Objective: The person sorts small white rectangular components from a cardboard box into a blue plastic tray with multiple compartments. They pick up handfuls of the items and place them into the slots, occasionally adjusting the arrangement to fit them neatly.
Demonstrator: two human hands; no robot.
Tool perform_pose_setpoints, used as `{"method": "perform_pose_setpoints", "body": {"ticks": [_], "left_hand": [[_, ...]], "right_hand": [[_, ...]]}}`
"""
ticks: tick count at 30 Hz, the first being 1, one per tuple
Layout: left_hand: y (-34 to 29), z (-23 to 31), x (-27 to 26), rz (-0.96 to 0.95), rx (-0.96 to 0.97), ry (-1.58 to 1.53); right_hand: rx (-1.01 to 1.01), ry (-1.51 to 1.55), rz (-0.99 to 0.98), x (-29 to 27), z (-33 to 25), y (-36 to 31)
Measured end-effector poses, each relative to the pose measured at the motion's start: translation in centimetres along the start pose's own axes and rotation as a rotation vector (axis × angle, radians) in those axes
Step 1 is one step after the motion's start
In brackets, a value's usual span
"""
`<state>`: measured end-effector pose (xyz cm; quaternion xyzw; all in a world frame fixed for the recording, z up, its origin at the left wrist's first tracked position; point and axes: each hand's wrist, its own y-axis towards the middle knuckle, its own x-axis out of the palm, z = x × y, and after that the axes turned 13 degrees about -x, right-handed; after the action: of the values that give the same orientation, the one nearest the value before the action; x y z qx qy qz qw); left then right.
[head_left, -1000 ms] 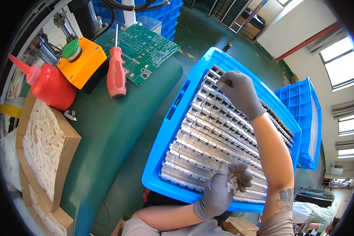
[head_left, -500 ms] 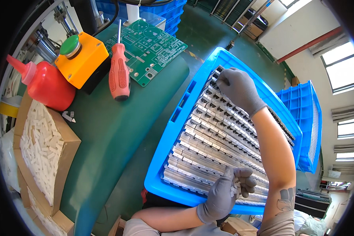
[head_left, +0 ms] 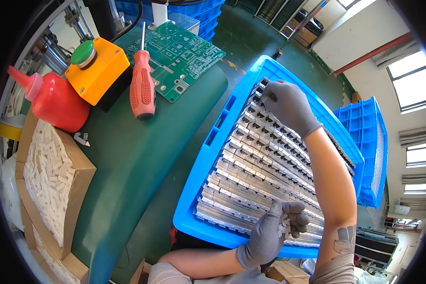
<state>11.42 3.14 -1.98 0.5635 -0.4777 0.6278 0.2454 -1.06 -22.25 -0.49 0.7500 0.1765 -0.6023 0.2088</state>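
Note:
Both of my hands wear grey gloves above a blue plastic crate (head_left: 188, 208). Inside it lie rows of silvery metal parts (head_left: 251, 176), many in the farther rows with small black pieces on them. My right hand (head_left: 288, 105) reaches to the crate's far end, fingers pinched together over the end of a row; its fingertips are partly hidden, and I cannot make out what they hold. Lower down, my left hand (head_left: 273, 232) hovers over the near rows, palm up and fingers curled around several small white pieces (head_left: 284, 226).
A green-topped table (head_left: 128, 156) on the left bears a cardboard box (head_left: 83, 177) of white pieces, a red squeeze bottle (head_left: 59, 104), a yellow box with a green button (head_left: 99, 71), a screwdriver (head_left: 142, 90) and a green circuit board (head_left: 187, 57). Another blue crate (head_left: 364, 142) stands right.
My right hand stays over the same row end, with only a slight shift at the wrist. My left hand keeps its place and its curl around the white pieces.

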Motion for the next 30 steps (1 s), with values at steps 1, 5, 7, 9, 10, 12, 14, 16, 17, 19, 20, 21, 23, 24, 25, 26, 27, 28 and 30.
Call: {"method": "perform_pose_setpoints", "body": {"ticks": [1, 5, 7, 9, 10, 12, 14, 16, 17, 19, 20, 21, 23, 24, 25, 26, 27, 28, 30], "left_hand": [[0.0, 0.0, 0.0, -0.002, 0.001, -0.003], [0.0, 0.0, 0.0, -0.011, 0.002, -0.005], [-0.1, 0.0, 0.0, -0.011, 0.003, -0.001], [0.0, 0.0, 0.0, -0.009, 0.004, 0.002], [0.0, 0.0, 0.0, -0.012, 0.004, 0.001], [0.0, 0.0, -0.1, -0.021, -0.002, 0.002], [0.0, 0.0, -0.1, -0.023, -0.005, -0.006], [0.0, 0.0, -0.1, -0.023, 0.000, -0.013], [0.0, 0.0, -0.1, -0.028, -0.002, -0.014], [0.0, 0.0, 0.0, -0.036, -0.001, -0.009], [-0.1, 0.0, 0.0, -0.037, 0.004, -0.003], [0.0, 0.0, 0.0, -0.038, 0.010, 0.004], [0.0, 0.0, 0.0, -0.031, 0.005, 0.007], [0.1, 0.0, 0.0, -0.028, 0.001, 0.009], [0.1, 0.0, 0.0, -0.027, 0.007, 0.013], [0.0, 0.0, 0.1, -0.024, 0.015, 0.017], [0.0, 0.0, 0.1, -0.021, 0.023, 0.021], [-0.1, 0.0, 0.2, -0.011, 0.025, 0.023], [-0.1, 0.1, 0.4, 0.006, 0.029, 0.029]], "right_hand": [[-0.005, -0.020, 0.001, 0.1, -0.1, 0.1], [0.006, -0.074, -0.035, -0.3, -0.6, 0.2], [0.030, -0.060, -0.004, -1.0, -1.3, 0.1], [0.011, -0.045, 0.043, -1.0, -1.6, -0.3], [-0.019, -0.036, 0.074, -0.7, -1.5, -0.7], [-0.044, -0.030, 0.104, -0.4, -1.4, -1.3], [-0.042, -0.026, 0.096, -0.1, -1.5, -1.7], [-0.053, 0.005, 0.169, -0.1, -1.7, -1.8], [-0.054, 0.015, 0.206, -0.3, -1.7, -2.0], [-0.094, -0.025, 0.200, -0.4, -1.4, -2.7], [-0.116, -0.042, 0.199, -0.2, -1.3, -3.1], [-0.110, -0.046, 0.189, 0.0, -1.3, -3.4], [-0.095, -0.058, 0.171, 0.5, -1.3, -4.0], [-0.087, -0.059, 0.167, 0.6, -1.3, -4.1], [-0.080, -0.061, 0.162, 0.7, -1.3, -4.2], [-0.074, -0.060, 0.158, 0.7, -1.4, -4.3], [-0.072, -0.067, 0.157, 0.8, -1.5, -4.4], [-0.070, -0.073, 0.156, 0.7, -1.5, -4.4], [-0.066, -0.080, 0.155, 0.7, -1.6, -4.5]]}}
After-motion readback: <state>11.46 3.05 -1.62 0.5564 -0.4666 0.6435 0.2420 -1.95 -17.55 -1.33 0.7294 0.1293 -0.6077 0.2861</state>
